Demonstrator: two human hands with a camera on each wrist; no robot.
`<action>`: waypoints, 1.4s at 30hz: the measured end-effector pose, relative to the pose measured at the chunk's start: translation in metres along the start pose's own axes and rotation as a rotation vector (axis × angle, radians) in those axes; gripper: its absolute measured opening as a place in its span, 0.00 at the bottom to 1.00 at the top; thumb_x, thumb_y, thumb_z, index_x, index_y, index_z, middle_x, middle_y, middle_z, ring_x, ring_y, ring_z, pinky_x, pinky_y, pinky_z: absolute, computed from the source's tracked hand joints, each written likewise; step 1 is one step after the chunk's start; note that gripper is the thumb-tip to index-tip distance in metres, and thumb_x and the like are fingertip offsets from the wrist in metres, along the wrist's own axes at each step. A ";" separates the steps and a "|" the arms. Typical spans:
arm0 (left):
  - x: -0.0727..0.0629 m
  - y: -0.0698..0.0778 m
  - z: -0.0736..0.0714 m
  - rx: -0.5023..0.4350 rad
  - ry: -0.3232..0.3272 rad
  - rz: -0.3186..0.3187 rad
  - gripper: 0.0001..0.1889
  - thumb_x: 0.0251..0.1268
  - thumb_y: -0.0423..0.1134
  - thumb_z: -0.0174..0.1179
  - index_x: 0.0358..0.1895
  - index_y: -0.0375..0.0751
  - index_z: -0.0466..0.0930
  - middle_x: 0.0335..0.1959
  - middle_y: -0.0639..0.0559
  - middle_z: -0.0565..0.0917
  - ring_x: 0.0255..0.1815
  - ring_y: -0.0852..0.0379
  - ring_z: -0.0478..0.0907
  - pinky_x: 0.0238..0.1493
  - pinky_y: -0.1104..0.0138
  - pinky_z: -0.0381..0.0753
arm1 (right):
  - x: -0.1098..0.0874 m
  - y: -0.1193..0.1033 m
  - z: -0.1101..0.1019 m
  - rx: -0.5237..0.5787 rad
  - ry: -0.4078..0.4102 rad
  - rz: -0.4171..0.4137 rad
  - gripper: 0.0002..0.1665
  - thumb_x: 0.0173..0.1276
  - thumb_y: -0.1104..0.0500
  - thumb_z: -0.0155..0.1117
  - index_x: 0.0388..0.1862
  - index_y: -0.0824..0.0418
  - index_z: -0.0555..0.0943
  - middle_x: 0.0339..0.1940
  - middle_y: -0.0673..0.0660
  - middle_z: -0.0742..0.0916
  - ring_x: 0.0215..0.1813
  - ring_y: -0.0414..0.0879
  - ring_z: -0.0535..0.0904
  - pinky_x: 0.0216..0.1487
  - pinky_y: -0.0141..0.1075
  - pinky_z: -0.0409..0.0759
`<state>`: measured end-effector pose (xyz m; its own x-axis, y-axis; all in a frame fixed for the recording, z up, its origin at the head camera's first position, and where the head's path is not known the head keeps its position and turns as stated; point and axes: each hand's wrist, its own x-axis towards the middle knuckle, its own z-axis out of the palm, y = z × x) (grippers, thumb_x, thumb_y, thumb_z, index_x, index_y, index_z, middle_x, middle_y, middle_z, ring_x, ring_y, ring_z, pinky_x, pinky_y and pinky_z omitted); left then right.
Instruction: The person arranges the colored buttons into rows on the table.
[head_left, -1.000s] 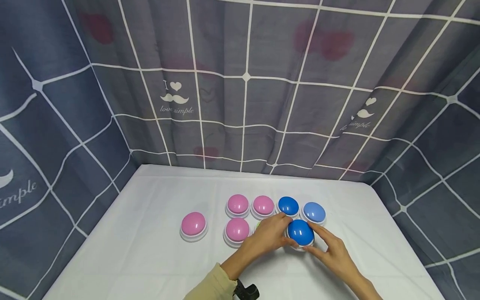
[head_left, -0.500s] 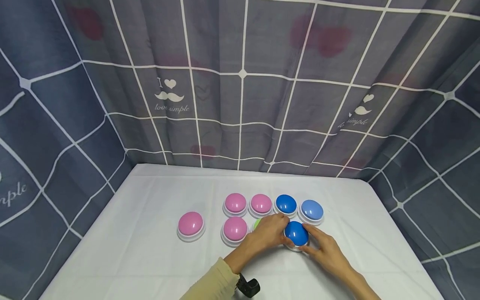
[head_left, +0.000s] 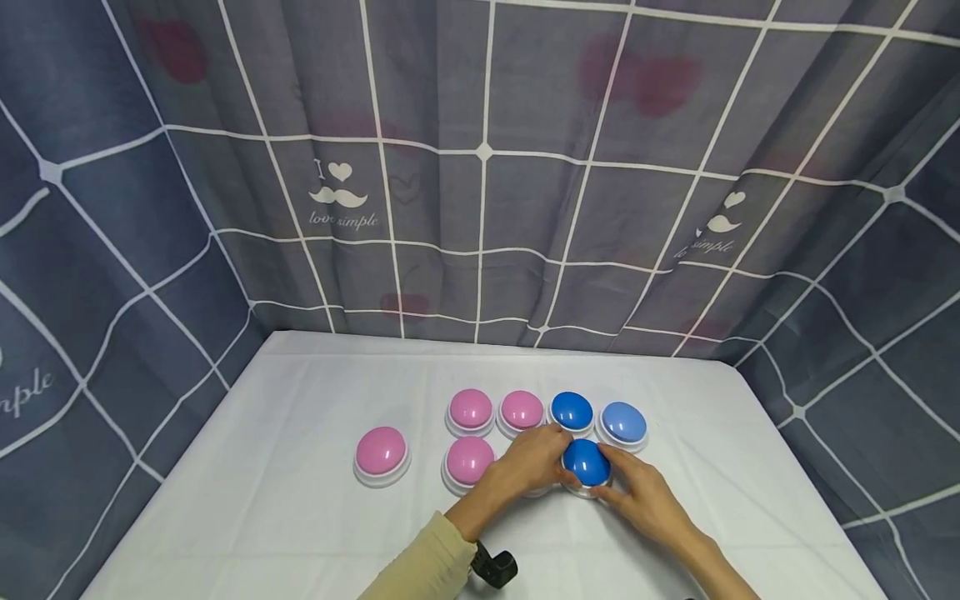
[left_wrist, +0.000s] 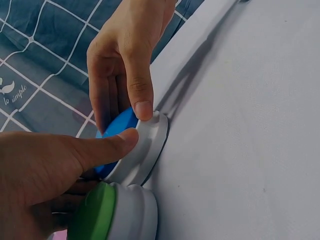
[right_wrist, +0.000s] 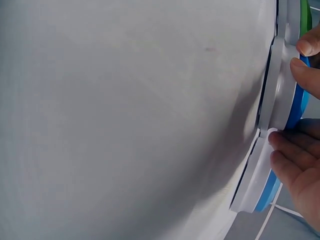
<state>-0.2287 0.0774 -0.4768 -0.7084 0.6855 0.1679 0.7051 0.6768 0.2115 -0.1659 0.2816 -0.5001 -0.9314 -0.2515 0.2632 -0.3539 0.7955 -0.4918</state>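
Observation:
A dark blue dome push button with a white base stands between both hands on the white table. My left hand pinches its left side, the thumb lying on the white rim in the left wrist view. On the opposite side, my right hand holds it between thumb and fingers. The left hand largely covers a green push button in the head view; the left wrist view shows it right beside the blue one. Behind the hands stand another dark blue button and a light blue button.
Two pink buttons extend the back row leftward. A third pink button is left of the green one, and one more pink button stands apart farther left. A grid-patterned curtain surrounds the table.
Both hands have shifted the dark blue button slightly left, toward the green one. The other buttons keep their places, while the head view has moved a little.

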 end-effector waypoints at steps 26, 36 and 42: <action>-0.004 -0.007 0.003 -0.057 -0.018 -0.018 0.30 0.51 0.55 0.75 0.54 0.43 0.81 0.45 0.54 0.82 0.45 0.61 0.80 0.47 0.72 0.78 | 0.005 -0.007 0.003 -0.038 -0.012 0.049 0.39 0.55 0.57 0.79 0.64 0.68 0.76 0.60 0.65 0.82 0.60 0.63 0.78 0.59 0.58 0.74; -0.005 -0.008 0.001 -0.086 -0.004 -0.012 0.33 0.52 0.55 0.75 0.59 0.44 0.79 0.53 0.52 0.81 0.52 0.60 0.79 0.52 0.71 0.78 | 0.007 -0.009 -0.002 -0.039 -0.033 0.042 0.41 0.55 0.54 0.79 0.65 0.68 0.75 0.62 0.65 0.80 0.62 0.63 0.76 0.60 0.58 0.74; -0.014 -0.011 -0.015 -0.160 0.017 -0.051 0.36 0.55 0.55 0.73 0.66 0.44 0.76 0.60 0.50 0.79 0.59 0.57 0.77 0.56 0.65 0.78 | 0.015 -0.021 -0.001 -0.023 0.027 -0.038 0.41 0.57 0.52 0.78 0.66 0.68 0.75 0.63 0.64 0.80 0.63 0.64 0.76 0.58 0.58 0.75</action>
<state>-0.2267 0.0566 -0.4674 -0.7448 0.6456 0.1687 0.6549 0.6587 0.3704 -0.1728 0.2622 -0.4849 -0.9143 -0.2672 0.3044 -0.3869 0.7983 -0.4615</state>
